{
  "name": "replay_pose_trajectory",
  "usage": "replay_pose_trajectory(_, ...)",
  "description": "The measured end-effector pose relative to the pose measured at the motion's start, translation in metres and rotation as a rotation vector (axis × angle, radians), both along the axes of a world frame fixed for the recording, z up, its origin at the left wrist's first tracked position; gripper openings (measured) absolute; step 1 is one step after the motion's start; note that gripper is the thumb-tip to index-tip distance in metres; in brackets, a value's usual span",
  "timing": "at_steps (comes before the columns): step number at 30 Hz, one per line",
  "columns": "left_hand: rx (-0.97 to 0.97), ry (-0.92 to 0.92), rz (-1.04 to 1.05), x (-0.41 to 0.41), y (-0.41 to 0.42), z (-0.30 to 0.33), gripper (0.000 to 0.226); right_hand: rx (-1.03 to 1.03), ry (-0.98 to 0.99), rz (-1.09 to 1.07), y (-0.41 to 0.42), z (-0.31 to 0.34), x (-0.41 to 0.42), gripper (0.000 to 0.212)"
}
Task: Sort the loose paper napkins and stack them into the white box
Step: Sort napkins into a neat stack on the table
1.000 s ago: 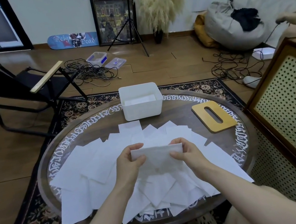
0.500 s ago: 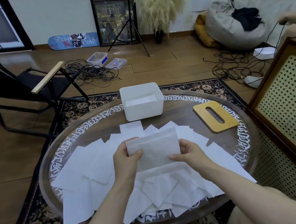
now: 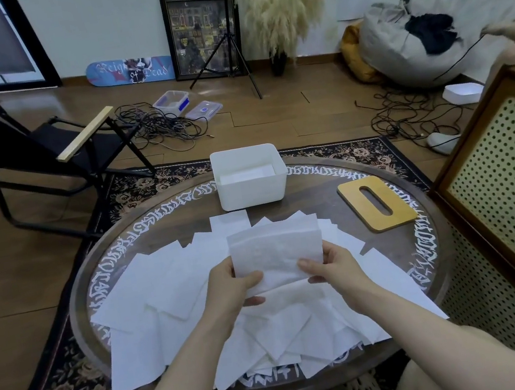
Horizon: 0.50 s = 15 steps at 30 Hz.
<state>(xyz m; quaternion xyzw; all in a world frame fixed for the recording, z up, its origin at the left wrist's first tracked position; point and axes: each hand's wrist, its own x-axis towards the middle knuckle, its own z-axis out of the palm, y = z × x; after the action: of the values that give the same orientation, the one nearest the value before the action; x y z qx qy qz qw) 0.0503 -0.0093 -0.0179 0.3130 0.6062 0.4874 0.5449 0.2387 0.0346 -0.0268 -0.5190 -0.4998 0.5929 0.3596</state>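
Above table (image 3: 318, 205), napkin (image 3: 275, 252) upright btwn L (image 3: 233, 284) & R hand (image 3: 330, 267) fingers, both pinching

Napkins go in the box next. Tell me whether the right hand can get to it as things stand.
Probably yes. The box sits open-topped straight beyond the right hand, nothing standing between, but both hands hold a napkin; the left hand must release.

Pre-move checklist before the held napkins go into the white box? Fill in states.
1. Both hands gripping napkin stack: left hand, right hand: ok.
2. Stack edges squared: not ok, top edges stagger.
3. White box open, upright: ok.
4. Room in box: ok, napkins inside sit low.
5. Path to box free: ok; wooden lid lies off to the right.
6. Loose napkins left on table: many.
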Motion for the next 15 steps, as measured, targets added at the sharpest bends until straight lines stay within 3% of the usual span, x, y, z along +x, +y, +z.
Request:
replay_pose_trajectory(8,0.037,-0.005,-0.065,-0.0027,0.0010,0.0031,0.029,0.027,0.060,0.071,-0.0009,0.0037,-0.0005,0.032)
replay_pose_trajectory(15,0.063,0.041,-0.074,-0.0055,0.0000,0.0033,0.028,0.086,0.028,0.103,-0.0014,0.0069,-0.0017,0.027)
